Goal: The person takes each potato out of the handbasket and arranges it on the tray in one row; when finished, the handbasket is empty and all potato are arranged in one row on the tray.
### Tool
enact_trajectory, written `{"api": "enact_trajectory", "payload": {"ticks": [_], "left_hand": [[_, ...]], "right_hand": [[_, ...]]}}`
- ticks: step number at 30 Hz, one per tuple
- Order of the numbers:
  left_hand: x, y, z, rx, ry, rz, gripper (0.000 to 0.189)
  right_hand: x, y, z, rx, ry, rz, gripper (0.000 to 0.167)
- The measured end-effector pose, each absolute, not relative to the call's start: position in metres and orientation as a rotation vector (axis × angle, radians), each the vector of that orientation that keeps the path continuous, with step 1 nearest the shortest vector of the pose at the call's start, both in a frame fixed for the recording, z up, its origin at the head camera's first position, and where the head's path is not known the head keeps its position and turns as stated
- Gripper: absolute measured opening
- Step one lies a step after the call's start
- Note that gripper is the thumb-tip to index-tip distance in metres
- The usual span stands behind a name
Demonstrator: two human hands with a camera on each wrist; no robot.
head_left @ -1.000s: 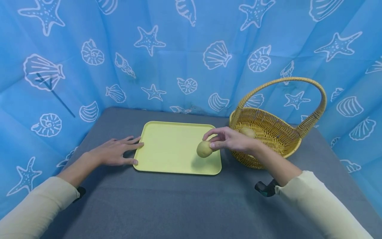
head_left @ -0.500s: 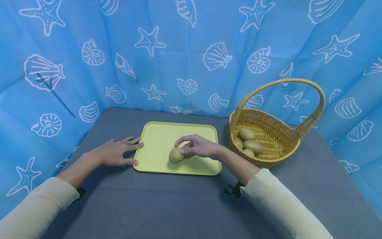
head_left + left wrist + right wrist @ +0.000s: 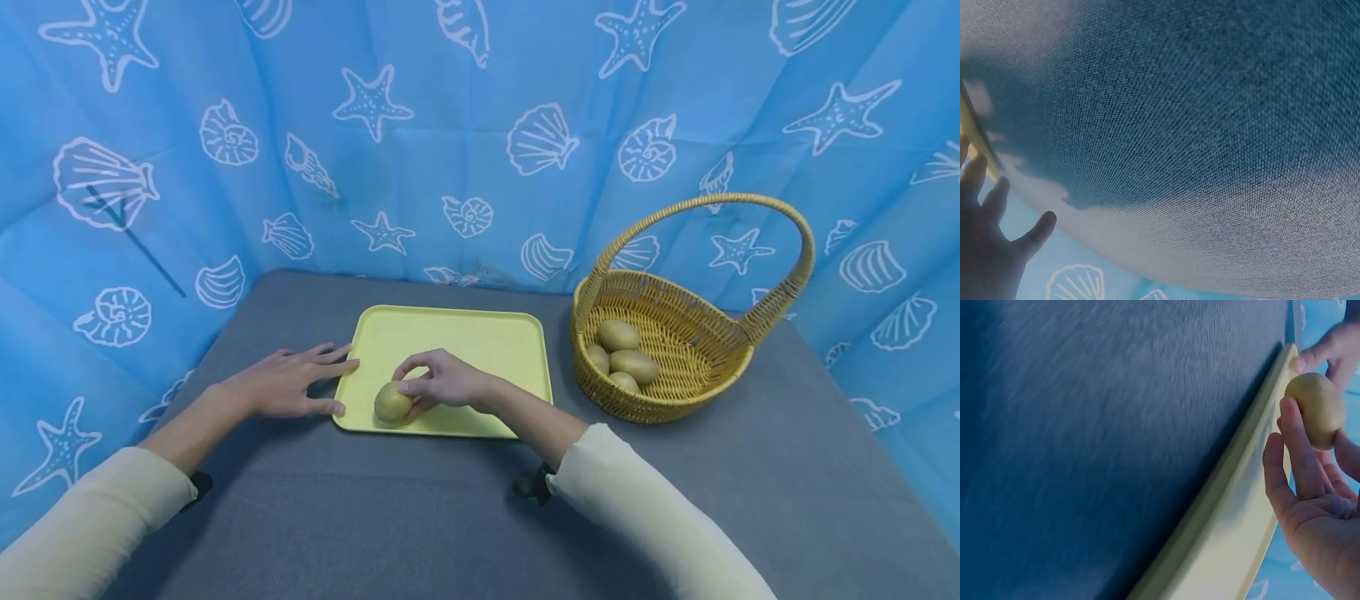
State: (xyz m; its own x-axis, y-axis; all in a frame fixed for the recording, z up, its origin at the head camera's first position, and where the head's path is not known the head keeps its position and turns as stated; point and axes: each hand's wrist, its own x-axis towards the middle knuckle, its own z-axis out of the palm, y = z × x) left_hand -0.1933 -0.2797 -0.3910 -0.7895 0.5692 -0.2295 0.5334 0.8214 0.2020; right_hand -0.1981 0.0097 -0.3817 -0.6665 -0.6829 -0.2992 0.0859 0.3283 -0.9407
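1. Nearest are the two pale sleeves (image 3: 652, 508) of a person, coming in from the lower corners. At each cuff there is a small black device (image 3: 534, 485), partly hidden by the arm.
2. Under the arms lies the table (image 3: 360, 525), covered with a grey cloth. In the left wrist view, this woven cloth fills most of the space, with a shadow on it.
3. The right hand (image 3: 446, 382) holds one potato (image 3: 392, 402), pinched between the thumb and the other fingers. The right wrist view shows this grip from the side, with the fingers bent around the potato.
4. This potato is over the left near part of the tray (image 3: 472, 333). Whether it touches the tray surface, I cannot tell.
5. The left hand (image 3: 292, 383) has its fingers spread wide and holds nothing; the fingertips touch the left rim of the tray.
6. The tray is yellow and rectangular, with rounded corners and a low rim, and it lies flat on the table.
7. To the right of the tray, apart from it, stands a woven basket (image 3: 637, 408) with a tall arched handle. Four potatoes (image 3: 635, 366) lie together in its left part.
8. Farthest, behind the table, hangs a blue curtain (image 3: 450, 100) with white drawings of shells and starfish.
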Motion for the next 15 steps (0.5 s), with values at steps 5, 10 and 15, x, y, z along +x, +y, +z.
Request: {"api": "enact_trajectory", "payload": {"ticks": [5,10,15], "left_hand": [[-0.192,-0.279,-0.391,0.851,2.733,0.196,0.080],[-0.191,-0.279,-0.391,0.865,2.740,0.201,0.080],[-0.191,-0.279,-0.391,0.870,2.737,0.210,0.081]], "right_hand": [[-0.192,-0.003,-0.387,-0.520,1.903,-1.408,0.023],[-0.191,-0.006,-0.392,-0.614,1.991,-1.341,0.032],[-0.192,-0.011,-0.390,-0.737,2.067,-1.213,0.045]]}}
